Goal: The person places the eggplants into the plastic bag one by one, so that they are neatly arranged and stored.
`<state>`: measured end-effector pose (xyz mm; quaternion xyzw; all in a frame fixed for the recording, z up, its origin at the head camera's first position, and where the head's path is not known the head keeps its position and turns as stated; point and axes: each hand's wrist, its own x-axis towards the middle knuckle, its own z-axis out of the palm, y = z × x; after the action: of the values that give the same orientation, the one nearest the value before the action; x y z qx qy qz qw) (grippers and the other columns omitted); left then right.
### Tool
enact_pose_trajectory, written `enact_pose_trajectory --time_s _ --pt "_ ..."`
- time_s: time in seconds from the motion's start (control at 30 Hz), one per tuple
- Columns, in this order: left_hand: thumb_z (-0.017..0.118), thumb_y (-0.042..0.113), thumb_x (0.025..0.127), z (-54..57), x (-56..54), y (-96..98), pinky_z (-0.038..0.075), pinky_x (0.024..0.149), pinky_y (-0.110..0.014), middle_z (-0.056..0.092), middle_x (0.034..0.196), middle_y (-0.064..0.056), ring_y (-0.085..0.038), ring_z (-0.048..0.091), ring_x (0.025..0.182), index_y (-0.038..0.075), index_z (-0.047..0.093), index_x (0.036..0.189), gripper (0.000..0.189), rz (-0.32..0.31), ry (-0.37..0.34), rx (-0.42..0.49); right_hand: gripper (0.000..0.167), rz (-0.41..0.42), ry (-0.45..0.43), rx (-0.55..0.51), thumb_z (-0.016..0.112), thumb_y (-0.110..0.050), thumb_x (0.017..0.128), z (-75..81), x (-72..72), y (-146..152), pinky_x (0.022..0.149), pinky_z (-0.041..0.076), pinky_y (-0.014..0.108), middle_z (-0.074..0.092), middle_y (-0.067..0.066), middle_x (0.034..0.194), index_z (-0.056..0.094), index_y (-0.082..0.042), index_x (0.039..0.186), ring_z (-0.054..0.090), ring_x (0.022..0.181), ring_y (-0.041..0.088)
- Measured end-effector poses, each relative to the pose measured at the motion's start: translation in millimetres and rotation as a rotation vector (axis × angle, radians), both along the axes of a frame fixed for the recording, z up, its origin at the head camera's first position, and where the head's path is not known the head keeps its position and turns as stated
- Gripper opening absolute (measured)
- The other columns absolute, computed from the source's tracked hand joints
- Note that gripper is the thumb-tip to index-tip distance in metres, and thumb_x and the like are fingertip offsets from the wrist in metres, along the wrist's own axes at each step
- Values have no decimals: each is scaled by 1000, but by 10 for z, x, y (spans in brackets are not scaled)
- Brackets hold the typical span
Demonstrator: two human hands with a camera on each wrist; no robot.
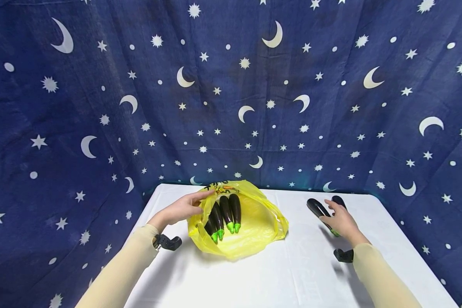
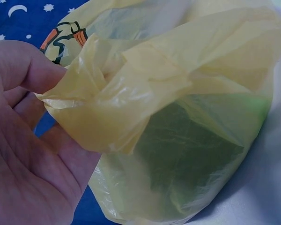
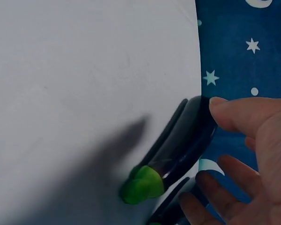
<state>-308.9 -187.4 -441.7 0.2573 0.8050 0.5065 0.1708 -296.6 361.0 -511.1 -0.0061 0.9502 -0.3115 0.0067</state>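
A yellow plastic bag (image 1: 256, 218) lies with its mouth toward me, and several dark eggplants (image 1: 225, 211) with green caps lie inside at its left. My left hand (image 1: 180, 210) pinches the bag's left rim between thumb and fingers; the bunched plastic (image 2: 117, 93) shows in the left wrist view. Over at the right, my right hand (image 1: 342, 222) hovers above two loose eggplants, its thumb and fingers spread apart. One eggplant (image 1: 316, 207) lies left of that hand, while the other eggplant (image 1: 339, 200) is partly hidden behind the fingers.
A white-covered table (image 1: 262, 282) carries everything. Behind it and at both sides hangs a dark blue cloth (image 1: 231, 128) with moons and stars. Each wrist wears a small black camera (image 1: 168, 242).
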Motion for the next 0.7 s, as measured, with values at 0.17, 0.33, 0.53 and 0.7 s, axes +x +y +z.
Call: enact_pose_trajectory --time_s 0.17,0.33,0.53,0.7 --pt "57 -4 92 12 2 -7 40 110 -36 37 162 -8 -27 33 148 14 39 159 72 -8 3 -3 79 34 -33 58 70 -26 95 31 -103 42 97 41 69 42 40 143 30 6 155 47 125 57" --pt "56 -4 91 16 -1 -7 42 108 -34 37 162 -9 -27 34 147 14 38 159 73 -11 2 -5 79 68 -72 95 72 -21 93 49 -186 59 98 39 71 41 43 143 31 10 153 45 126 59" --pt "56 -5 92 28 3 7 40 111 -38 38 162 -5 -24 33 147 16 39 159 73 -11 -6 -6 79 70 -134 121 72 -15 91 46 -275 58 100 40 70 41 45 141 31 10 153 44 127 60" --pt "56 -4 91 30 10 19 40 111 -40 38 162 -5 -25 35 146 16 39 159 73 -10 -2 -4 80 55 -180 110 71 -8 87 33 -323 77 96 45 64 40 46 141 30 9 154 49 122 56"
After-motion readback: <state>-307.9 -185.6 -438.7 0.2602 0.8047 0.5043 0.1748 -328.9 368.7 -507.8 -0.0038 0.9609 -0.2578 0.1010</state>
